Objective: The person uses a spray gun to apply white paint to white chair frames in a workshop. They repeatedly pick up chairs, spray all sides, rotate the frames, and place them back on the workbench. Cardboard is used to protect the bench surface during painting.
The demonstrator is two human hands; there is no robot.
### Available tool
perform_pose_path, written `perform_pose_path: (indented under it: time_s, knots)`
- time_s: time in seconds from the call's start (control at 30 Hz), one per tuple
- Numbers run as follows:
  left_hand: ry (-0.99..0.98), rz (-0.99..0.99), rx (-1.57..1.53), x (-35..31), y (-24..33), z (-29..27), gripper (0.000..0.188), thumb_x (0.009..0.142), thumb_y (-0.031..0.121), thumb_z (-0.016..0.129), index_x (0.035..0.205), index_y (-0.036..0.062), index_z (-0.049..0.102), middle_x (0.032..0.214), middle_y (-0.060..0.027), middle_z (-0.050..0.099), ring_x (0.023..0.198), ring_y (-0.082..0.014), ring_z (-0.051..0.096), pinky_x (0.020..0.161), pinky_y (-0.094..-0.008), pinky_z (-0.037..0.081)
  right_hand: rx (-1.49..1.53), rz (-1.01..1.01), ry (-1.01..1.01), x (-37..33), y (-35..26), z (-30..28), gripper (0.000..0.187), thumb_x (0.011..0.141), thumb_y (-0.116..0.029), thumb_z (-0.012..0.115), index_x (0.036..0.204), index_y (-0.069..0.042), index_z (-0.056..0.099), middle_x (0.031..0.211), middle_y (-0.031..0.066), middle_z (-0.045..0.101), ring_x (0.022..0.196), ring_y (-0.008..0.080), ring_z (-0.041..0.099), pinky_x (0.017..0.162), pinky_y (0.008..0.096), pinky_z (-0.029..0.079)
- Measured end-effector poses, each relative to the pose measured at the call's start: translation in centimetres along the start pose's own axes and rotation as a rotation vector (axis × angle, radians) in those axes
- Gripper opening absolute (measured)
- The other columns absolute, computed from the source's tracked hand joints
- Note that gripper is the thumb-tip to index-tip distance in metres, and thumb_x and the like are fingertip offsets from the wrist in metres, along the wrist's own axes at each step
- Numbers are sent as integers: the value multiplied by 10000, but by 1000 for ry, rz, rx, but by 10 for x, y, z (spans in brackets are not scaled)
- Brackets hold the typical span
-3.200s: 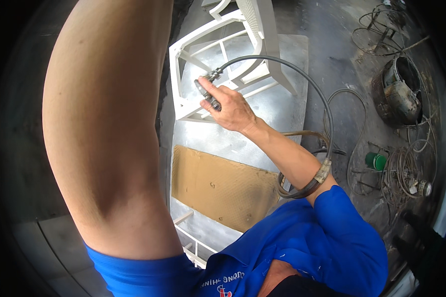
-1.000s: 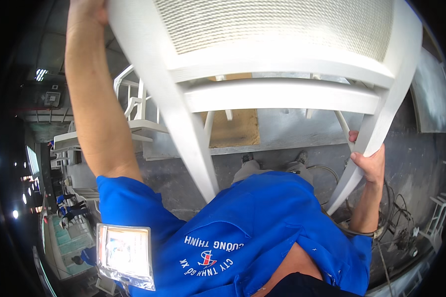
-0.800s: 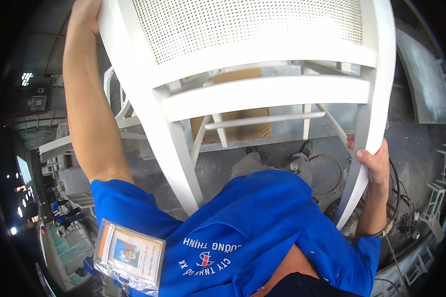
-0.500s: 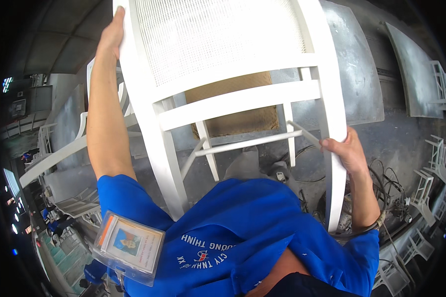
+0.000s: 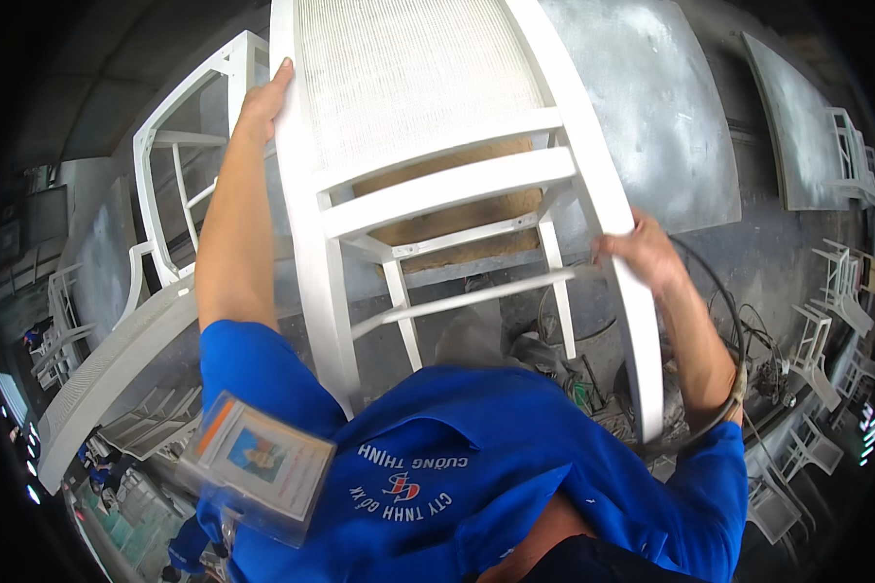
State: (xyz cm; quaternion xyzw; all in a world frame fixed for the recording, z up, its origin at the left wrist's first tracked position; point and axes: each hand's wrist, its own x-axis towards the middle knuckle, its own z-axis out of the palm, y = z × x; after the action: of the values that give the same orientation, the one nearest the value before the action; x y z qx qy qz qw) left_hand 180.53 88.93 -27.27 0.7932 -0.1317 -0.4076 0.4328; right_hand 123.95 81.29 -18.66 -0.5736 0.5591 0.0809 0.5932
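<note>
Left hand (image 5: 265, 102): fingers are wrapped around the left rail of the white chair (image 5: 428, 87), near its upper end.
White chair: it is held raised between both hands, woven panel uppermost.
Right hand (image 5: 642, 257): fingers are closed on the chair's right rail, lower down.
Black hose (image 5: 724, 301): it is curved just right of the right fingers.
Badge (image 5: 258, 466): a clear sleeve is seen below the left fingers, on the blue shirt (image 5: 476, 486).
</note>
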Motion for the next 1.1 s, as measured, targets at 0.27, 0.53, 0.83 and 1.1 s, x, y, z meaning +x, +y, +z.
perform_pose_path:
  time_s: [0.27,0.53,0.83,1.1]
  knots:
    - [-131,-15,167,-287,-58,14,1049,772,82,815,1612,-26,197,1558,-241,416,1426,-349,447,1160,-439,424,-64,-65,60,41,-54,-19,683,795,-294,762,1318,115,604,1211,262,692,1043,336,694,935,385,531]
    - [-66,17,290,-236,-42,2,719,781,50,717,1419,-131,441,1143,-252,687,940,-298,732,837,-368,587,-349,-686,320,-61,-127,-46,668,898,-249,754,1493,-34,539,1335,149,660,1216,242,615,1003,398,516]
    - [-245,-178,-75,-75,-7,-3,493,863,170,742,1245,-108,602,923,-178,706,631,-283,700,592,-402,622,6,-825,253,-175,-95,-85,590,923,-217,754,1407,69,576,1148,145,711,1050,193,667,967,334,518]
    - [834,401,-210,-210,-145,66,338,1115,248,442,1266,-53,470,1302,-204,551,1140,-282,596,973,-398,513,-88,-569,458,-122,11,-133,479,962,-256,748,1361,-15,636,1071,125,743,1005,185,681,894,323,540]
